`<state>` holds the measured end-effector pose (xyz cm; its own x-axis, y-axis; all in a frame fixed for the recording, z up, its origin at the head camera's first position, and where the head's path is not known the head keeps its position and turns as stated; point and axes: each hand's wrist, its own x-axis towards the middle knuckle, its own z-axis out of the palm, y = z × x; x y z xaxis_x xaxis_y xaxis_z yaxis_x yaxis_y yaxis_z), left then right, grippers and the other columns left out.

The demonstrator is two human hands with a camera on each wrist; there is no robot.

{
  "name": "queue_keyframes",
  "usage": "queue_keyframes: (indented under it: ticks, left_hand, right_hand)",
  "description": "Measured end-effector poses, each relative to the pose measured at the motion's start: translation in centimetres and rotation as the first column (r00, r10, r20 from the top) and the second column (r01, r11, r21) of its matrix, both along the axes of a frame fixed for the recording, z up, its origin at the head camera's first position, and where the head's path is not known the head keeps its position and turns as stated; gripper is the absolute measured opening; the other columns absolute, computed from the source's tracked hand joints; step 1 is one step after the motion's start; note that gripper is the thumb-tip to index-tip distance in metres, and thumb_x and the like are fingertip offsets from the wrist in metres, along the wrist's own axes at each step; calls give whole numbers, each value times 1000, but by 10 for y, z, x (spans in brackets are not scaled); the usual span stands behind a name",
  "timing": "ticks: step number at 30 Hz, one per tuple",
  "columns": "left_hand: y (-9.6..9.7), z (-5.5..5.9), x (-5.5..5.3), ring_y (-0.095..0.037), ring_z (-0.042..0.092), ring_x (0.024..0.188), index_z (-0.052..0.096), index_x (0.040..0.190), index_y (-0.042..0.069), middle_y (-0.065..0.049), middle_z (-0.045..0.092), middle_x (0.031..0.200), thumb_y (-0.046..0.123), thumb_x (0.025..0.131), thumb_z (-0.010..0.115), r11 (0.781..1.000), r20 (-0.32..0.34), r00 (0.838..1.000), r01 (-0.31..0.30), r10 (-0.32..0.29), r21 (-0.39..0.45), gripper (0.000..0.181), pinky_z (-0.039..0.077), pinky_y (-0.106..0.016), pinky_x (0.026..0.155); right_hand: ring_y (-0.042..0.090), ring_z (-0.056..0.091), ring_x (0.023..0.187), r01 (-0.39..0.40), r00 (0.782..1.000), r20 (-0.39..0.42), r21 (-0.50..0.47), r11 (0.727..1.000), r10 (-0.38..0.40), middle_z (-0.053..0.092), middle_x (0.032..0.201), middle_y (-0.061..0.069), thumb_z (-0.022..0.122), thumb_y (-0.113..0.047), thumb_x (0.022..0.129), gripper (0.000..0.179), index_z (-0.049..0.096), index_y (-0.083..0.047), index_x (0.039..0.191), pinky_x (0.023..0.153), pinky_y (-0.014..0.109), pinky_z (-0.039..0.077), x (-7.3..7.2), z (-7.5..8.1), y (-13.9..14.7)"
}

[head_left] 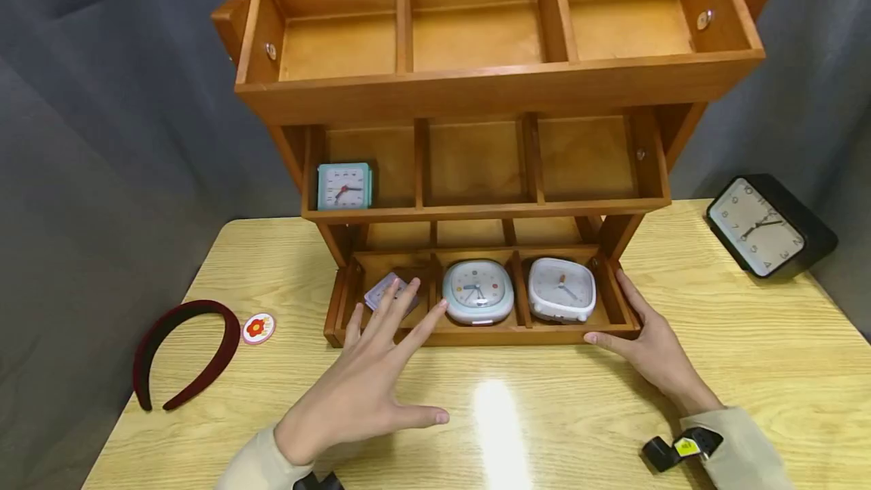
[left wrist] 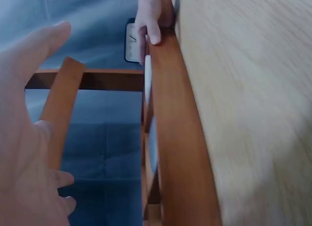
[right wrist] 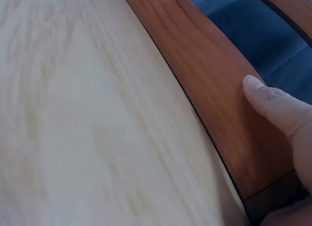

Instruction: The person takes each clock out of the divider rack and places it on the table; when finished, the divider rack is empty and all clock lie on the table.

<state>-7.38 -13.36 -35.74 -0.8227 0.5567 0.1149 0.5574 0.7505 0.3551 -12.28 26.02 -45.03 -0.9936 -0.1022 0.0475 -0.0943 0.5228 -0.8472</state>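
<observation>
A three-tier wooden shelf (head_left: pixel 476 338) stands on the table. Over the left compartment of its bottom tier, my left hand (head_left: pixel 361 392) hovers with fingers spread and nothing in its grasp. Behind those fingers lies a small lilac square item (head_left: pixel 375 294), partly hidden. A pale blue-green alarm clock (head_left: pixel 478 289) sits in the middle compartment, a white alarm clock (head_left: pixel 562 287) in the right one. My right hand (head_left: pixel 656 354) holds the bottom tier's right front corner, its thumb (right wrist: pixel 268 97) on the front board and its fingers along the side.
A turquoise clock (head_left: pixel 344 186) sits in the middle tier's left compartment. On the table's left lie a dark red headband (head_left: pixel 228 346) and a round flower badge (head_left: pixel 258 328). A black clock (head_left: pixel 762 227) leans at the back right. The top tier (head_left: pixel 503 85) overhangs the lower ones.
</observation>
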Motion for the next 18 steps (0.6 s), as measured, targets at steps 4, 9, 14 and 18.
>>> queue_keyframes:
  ticks: [4, 9, 14, 18]
  left_hand:
    - [2, 11, 0, -26, -8, 151, 4, 154, 39, 5, -11, 163, 68, 72, 70, 998, -2, 999, 41, -41, 56, 110, 13, -71, 110]
    - [0, 36, -4, -25, -8, 151, 7, 155, 37, 5, -9, 163, 60, 73, 74, 995, -66, 996, 64, -59, 75, 108, 15, -66, 112]
    - [-3, 67, -16, -30, -2, 151, 14, 155, 35, -2, -4, 164, 55, 75, 76, 998, -218, 976, 30, -16, 61, 103, 17, -67, 111]
    - [-6, 93, -32, -38, 13, 148, 29, 152, 29, -11, 10, 162, 48, 79, 76, 995, -344, 935, -58, 81, 78, 89, 23, -69, 106]
  right_hand:
    - [49, 28, 139, -3, 1000, 13, -8, 1000, 3, 11, 162, 12, 79, -27, 79, 107, 3, -37, 154, 84, -4, 25, 0, 0, 0]
    - [48, 28, 139, 1, 1000, 25, 7, 1000, -1, 10, 162, 12, 79, -29, 80, 107, 2, -38, 153, 96, 6, 33, 1, -1, 1]
    - [48, 26, 140, 11, 1000, 18, 16, 1000, -11, 10, 162, 10, 80, -27, 79, 108, 2, -37, 153, 109, 47, 30, 1, -1, 2]
    - [46, 26, 141, 3, 1000, 7, 8, 1000, -3, 11, 162, 10, 80, -28, 79, 107, 3, -36, 154, 110, 26, 31, 0, -1, 0]
